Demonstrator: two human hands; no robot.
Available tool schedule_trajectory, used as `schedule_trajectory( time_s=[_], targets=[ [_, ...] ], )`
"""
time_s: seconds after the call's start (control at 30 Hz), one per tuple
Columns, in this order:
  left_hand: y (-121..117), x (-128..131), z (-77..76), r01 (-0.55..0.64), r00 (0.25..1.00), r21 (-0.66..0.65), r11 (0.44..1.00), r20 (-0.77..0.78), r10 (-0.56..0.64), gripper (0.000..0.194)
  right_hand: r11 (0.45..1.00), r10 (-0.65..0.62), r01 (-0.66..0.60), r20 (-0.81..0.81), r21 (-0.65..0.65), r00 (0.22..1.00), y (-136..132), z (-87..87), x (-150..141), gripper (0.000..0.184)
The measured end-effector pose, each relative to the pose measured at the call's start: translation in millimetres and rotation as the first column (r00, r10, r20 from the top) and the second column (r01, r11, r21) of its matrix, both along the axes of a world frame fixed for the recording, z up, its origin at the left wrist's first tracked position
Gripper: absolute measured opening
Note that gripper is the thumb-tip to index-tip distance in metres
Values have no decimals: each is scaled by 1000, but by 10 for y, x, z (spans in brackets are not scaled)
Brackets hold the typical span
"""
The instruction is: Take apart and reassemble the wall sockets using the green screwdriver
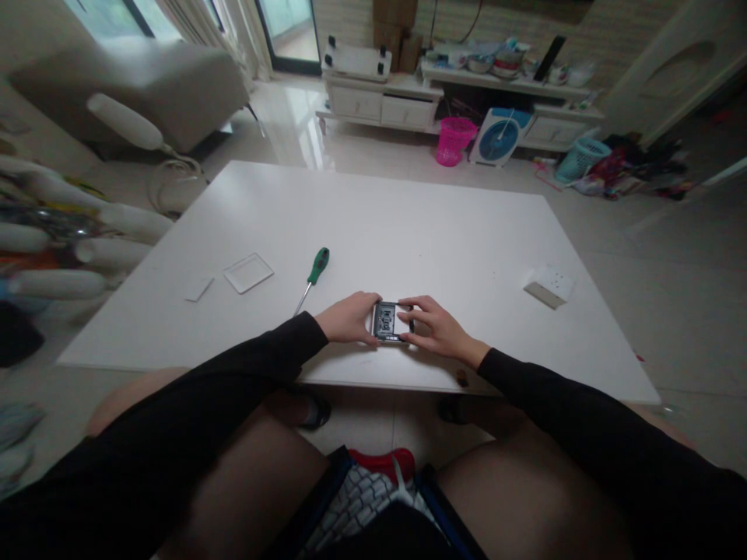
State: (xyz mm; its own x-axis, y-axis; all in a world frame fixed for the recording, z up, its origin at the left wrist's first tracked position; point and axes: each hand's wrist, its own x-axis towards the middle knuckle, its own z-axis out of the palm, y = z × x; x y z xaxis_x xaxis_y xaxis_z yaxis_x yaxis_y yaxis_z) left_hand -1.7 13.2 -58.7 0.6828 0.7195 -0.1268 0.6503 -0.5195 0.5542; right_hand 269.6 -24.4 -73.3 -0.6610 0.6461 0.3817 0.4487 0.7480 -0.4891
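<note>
Near the front edge of the table, my two hands hold a small square wall switch [386,320] without its cover, its dark inner frame and grey mechanism showing. My left hand [350,319] grips its left side, with the thumb at the near edge and the fingers at the far edge. On the right side, my right hand [432,327] has its fingers bent over a white panel [402,320] that covers part of the switch. A screwdriver [318,266] with a green handle lies to the left, its shaft pointing towards my left sleeve.
Left on the white table [408,225] lie a thin rectangular frame [248,289] and a small white plate [199,290]. A white socket box [548,285] sits at the right. A small brown piece [462,378] is by the front edge. Beyond are a pink basket [454,141] and a fan [500,138].
</note>
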Motion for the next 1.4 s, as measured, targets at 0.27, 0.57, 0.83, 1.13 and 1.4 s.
schedule_trajectory(
  time_s=[0.27,0.57,0.83,1.13,1.4],
  targets=[
    [-14,9,49,-11,1000,-6,1000,-14,11,79,999,-19,19,-14,38,1000,0,-43,-15,24],
    [12,8,-6,-10,1000,-25,1000,-2,10,83,999,-1,-1,-50,-35,999,44,-24,0,25],
    [11,6,-12,-11,1000,-15,1000,25,12,78,993,-69,60,-84,-106,994,22,-51,-27,21],
    [-14,21,24,-21,1000,-9,1000,3,21,76,999,-32,31,-25,-33,999,-6,22,-33,23],
    [-22,41,35,8,1000,2,1000,-21,-8,75,998,-27,22,95,56,995,-71,122,-28,14]
  ],
)
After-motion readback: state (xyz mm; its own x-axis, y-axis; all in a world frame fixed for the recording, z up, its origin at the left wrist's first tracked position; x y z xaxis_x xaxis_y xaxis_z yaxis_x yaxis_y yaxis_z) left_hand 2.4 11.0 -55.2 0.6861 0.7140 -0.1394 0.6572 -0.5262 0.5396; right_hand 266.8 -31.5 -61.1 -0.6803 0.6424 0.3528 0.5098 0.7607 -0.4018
